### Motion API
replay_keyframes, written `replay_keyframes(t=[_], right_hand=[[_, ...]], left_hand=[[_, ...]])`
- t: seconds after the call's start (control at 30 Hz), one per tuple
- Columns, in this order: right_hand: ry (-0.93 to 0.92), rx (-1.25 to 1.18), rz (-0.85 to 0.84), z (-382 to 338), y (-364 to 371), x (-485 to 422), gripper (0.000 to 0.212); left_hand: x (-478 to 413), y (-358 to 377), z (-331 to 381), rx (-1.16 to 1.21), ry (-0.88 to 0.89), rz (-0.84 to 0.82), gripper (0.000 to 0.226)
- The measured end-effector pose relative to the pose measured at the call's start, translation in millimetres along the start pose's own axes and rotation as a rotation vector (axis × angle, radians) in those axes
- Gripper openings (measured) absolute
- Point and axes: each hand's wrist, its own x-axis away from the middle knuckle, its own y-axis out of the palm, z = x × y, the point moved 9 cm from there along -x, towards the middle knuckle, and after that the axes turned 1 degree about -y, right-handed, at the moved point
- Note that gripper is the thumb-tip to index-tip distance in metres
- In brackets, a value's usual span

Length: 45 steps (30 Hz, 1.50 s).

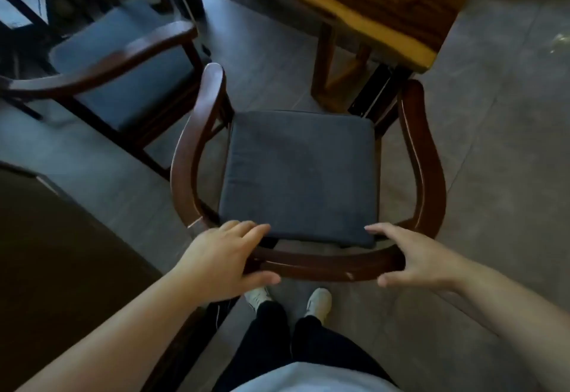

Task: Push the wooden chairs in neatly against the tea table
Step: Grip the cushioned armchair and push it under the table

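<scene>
Standing directly behind a wooden armchair [308,263], the person has both hands at its curved back rail. The left hand [220,260] wraps the rail near its left bend, fingers over the top and thumb beneath, a loose but closed hold. The right hand [415,260] is spread partly open at the rail's right bend, fingers [381,231] above and thumb below; whether it actually presses the wood cannot be told. A dark grey seat cushion [302,175] lies square on the seat. The chair faces the tea table [385,6], whose thick slab top shows a pale live edge; the chair's right arm tip sits just under the table's near corner, while the seat itself lies short of the table edge. A second chair [101,73] of the same pattern (blurred in this view) stands to the left, angled, near the first. White shoes [319,300] show on the grey tiled floor [493,175] below the rail.
</scene>
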Motion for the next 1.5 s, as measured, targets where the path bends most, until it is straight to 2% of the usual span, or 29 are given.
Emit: replay_keyframes(t=[0.1, 0.17, 0.23, 0.33, 0.4, 0.53, 0.77, 1.0, 1.1, 1.2, 1.4, 1.5], right_hand=[[-0.041, 0.267, -0.019, 8.7, 6.2, -0.2, 0.102], [-0.067, 0.337, 0.020, 9.2, 2.1, -9.4, 0.079], [-0.053, 0.387, -0.008, 9.1, -0.1, -16.3, 0.052], [-0.058, 0.456, -0.021, 14.6, 1.5, -21.4, 0.038], [-0.079, 0.456, 0.030, 16.7, 4.0, -22.1, 0.039], [-0.096, 0.426, 0.113, 5.2, 6.1, -29.3, 0.035], [-0.004, 0.343, 0.175, -37.7, 12.1, -61.6, 0.038], [0.005, 0.245, 0.238, -83.0, 9.3, -95.0, 0.021], [0.027, 0.206, 0.227, -92.7, 9.6, -108.4, 0.019], [0.034, 0.222, 0.222, -100.6, 9.3, -117.4, 0.023], [0.059, 0.209, 0.169, -109.4, 19.0, -122.6, 0.044], [0.040, 0.185, 0.072, -108.6, 17.8, -120.2, 0.055]], left_hand=[[0.5, 23.4, 15.2, -0.029, 0.038, -0.100, 0.096], [-3.7, 35.2, 19.9, -0.056, 0.060, -0.121, 0.073], [-10.3, 35.8, 17.8, -0.091, 0.064, -0.138, 0.046], [-16.2, 37.2, 14.3, -0.159, 0.128, -0.234, 0.031], [-18.9, 34.7, 13.2, -0.172, 0.166, -0.270, 0.028], [-20.1, 25.7, -3.1, -0.145, 0.132, -0.274, 0.028], [-35.1, -0.9, -73.9, -0.203, 0.097, -0.244, 0.025], [-54.6, -34.5, -141.9, -0.188, 0.082, -0.179, 0.026], [-63.6, -42.7, -163.4, -0.221, 0.095, -0.157, 0.026], [-69.3, -48.9, -177.5, -0.239, 0.114, -0.105, 0.033], [-64.8, -47.1, -190.1, -0.259, 0.157, -0.021, 0.038], [-64.8, -48.5, -188.0, -0.272, 0.155, -0.011, 0.036]])
